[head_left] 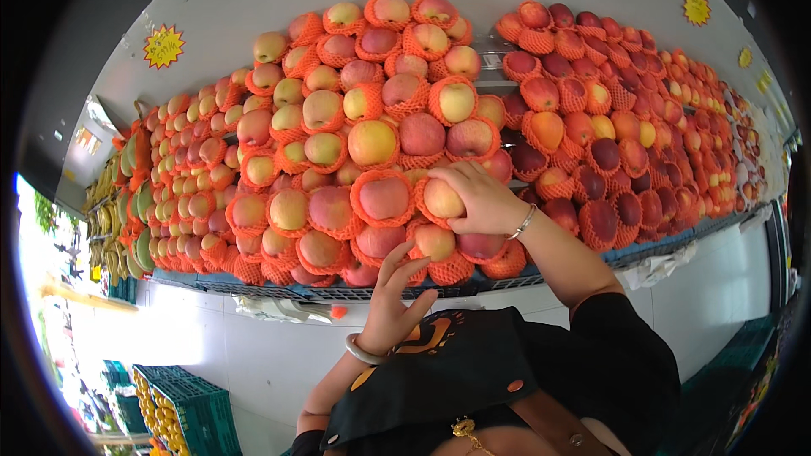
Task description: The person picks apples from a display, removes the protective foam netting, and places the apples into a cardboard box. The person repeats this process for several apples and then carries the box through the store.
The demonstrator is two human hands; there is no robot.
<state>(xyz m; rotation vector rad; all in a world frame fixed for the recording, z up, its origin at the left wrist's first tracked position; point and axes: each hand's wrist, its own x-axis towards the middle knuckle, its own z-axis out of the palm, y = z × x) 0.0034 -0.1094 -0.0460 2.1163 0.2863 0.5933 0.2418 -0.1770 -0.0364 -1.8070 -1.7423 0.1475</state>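
Note:
A sloping heap of apples, most of them sleeved in orange foam nets, rises in front of me. My right hand [483,200] curls round a pale yellow-pink apple [443,199] at the heap's lower right, its net still around the lower part. Fingers apart, my left hand [393,304] hovers at the front edge with nothing in it. Just beyond its fingertips are a reddish apple [380,241] and a yellowish apple [434,241]. Above them sits a pink apple in a net [384,198].
Dark red fruit in orange nets [601,224] fills the right side of the stand. Bananas [106,228] hang at the far left. A black grated edge [460,290] runs along the stand's front. Green crates [203,409] with yellow fruit stand on the floor at lower left.

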